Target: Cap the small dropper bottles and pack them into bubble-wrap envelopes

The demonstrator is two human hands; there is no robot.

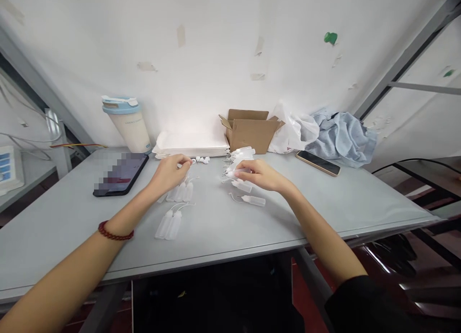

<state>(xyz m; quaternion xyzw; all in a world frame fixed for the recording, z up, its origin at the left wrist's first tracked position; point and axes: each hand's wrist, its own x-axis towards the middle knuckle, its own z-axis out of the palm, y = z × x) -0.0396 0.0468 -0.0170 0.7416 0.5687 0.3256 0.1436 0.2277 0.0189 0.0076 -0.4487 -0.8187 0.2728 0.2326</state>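
My left hand (172,173) is closed in a pinch beside several small white caps (201,160); whatever sits between its fingertips is too small to make out. Below it lie translucent needle-tip bottles (180,193) in a row, and a pair of the same bottles (173,226) rests nearer the table's front edge. My right hand (262,174) has its thumb and fingers closed on a small plastic bottle (244,170) at the pile. More bottles (242,153) lie behind that hand, and a single bottle (254,200) with a thin tether lies in front.
On the grey table (216,237) stand a blue-lidded cup (129,126), a white stack of sheets or bags (192,143) and an open cardboard box (252,134). Phones (122,174) lie left and right. A plastic bag (293,129) and blue cloth (344,136) sit back right.
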